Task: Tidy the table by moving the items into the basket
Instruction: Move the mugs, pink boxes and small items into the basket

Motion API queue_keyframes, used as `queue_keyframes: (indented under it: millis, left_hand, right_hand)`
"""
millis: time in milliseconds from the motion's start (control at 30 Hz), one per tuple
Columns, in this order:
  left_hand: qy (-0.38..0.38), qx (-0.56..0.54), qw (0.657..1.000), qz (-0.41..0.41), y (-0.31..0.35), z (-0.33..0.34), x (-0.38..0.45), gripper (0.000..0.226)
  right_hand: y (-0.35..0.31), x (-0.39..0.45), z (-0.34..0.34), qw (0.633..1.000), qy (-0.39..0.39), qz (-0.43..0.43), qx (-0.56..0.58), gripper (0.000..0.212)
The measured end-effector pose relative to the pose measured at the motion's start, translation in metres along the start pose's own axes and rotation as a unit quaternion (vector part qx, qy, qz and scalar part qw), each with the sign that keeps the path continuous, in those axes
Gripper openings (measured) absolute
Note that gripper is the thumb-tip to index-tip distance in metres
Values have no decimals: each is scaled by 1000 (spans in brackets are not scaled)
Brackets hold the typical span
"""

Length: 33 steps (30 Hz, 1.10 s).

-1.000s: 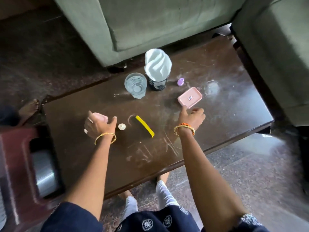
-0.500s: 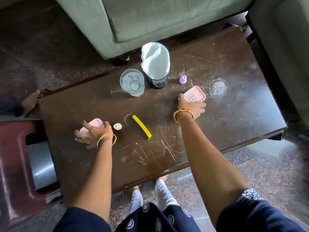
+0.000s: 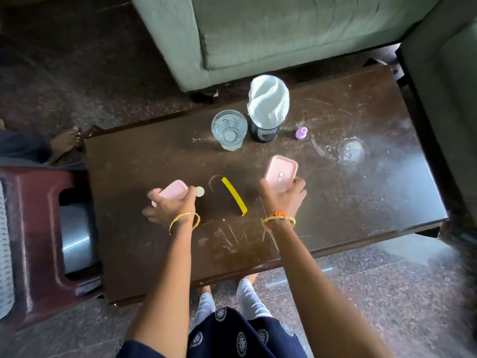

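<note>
On the dark wooden table (image 3: 361, 192), my right hand (image 3: 285, 196) grips a pink box lid (image 3: 280, 171) with a small sticker, tilted up off the surface. My left hand (image 3: 171, 205) holds a pink box (image 3: 174, 189) near the table's left side. A small white round cap (image 3: 200, 191) lies just right of the left hand. A yellow strip (image 3: 234, 195) lies between the hands. Farther back stand a clear glass (image 3: 229, 130), a black mesh holder with a white cloth (image 3: 265, 112), and a tiny purple bottle (image 3: 301, 133).
A maroon plastic stool (image 3: 33, 228) stands left of the table with a steel vessel (image 3: 74, 239) showing through it. A white basket edge (image 3: 5, 254) shows at the far left. Green sofas (image 3: 284, 34) border the back and right. Another person's foot (image 3: 65, 142) rests by the table's left corner.
My right hand closed on the pink lid and lifted it toward me. My left hand kept the pink box and shifted slightly right, near the white cap.
</note>
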<state>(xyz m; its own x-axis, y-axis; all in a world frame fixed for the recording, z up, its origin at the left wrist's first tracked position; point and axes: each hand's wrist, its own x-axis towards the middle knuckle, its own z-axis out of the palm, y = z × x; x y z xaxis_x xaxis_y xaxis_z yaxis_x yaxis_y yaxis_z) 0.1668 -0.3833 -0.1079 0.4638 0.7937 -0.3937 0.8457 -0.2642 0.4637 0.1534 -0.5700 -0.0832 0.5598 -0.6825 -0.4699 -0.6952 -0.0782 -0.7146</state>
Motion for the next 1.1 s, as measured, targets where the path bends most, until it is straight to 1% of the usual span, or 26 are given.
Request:
queue_keyframes:
  millis: [100,167,233,267,300,333,367,400,433,500,567,600,667,733,800,833,967,1033,1100]
  left_hand:
    - [-78,-14,995,-57,-9,-21,-4,82]
    - [-110,-71,986,-105,-19,-37,-4,81]
    - [-140,-136,973,-127,-33,-51,0,81]
    - [-170,-173,960,-137,-40,-58,3,77]
    - [-204,-223,941,-153,-45,-65,8,69]
    - [-222,-278,918,-178,-50,-74,14,59]
    - [-209,-326,898,-208,-54,-82,21,51]
    - [-179,-356,887,-233,-58,-88,29,47]
    - [-149,-373,883,-243,-62,-97,37,46]
    - [-127,-381,891,-212,-69,-117,51,41]
    - [-133,-375,900,-177,-71,-135,65,36]
    - [-141,-379,899,-167,-73,-148,74,38]
    - [-160,-411,883,-158,-74,-178,92,39]
    - [-169,-439,870,-149,-74,-210,110,35]
    - [-154,-429,882,-118,-75,-245,127,36]
    - [-133,-419,893,-97,-75,-260,137,38]
    - [5,-329,943,-44,-75,-303,176,31]
    - [35,-265,963,-40,-79,-315,190,33]
    - [54,-239,967,-74,-82,-320,197,32]
  right_hand:
    - [15,-42,9,993,-104,-55,-16,68]
    - [23,-70,23,980,-185,-65,-30,65]
    - [28,-93,38,966,-248,-68,-21,58]
    - [29,-105,47,959,-276,-67,-11,55]
    - [31,-116,55,952,-299,-67,-8,53]
    - [32,-127,63,947,-315,-70,-11,53]
    - [32,-137,71,942,-327,-76,-16,55]
    - [31,-144,77,939,-333,-81,-16,56]
    - [29,-155,84,936,-341,-89,-18,58]
    - [22,-177,99,927,-359,-106,-17,62]
    - [12,-199,114,917,-378,-124,-19,64]
    - [5,-213,124,913,-385,-134,-25,64]
    - [-12,-241,144,909,-387,-149,-35,62]
    - [-30,-267,161,911,-381,-153,-39,58]
    - [-48,-294,177,910,-381,-155,-40,53]
    - [-57,-307,185,910,-382,-154,-37,51]
    - [-89,-344,218,902,-399,-155,-46,51]
    - [-102,-357,236,895,-414,-154,-60,50]
    - [-110,-364,250,889,-425,-154,-74,50]
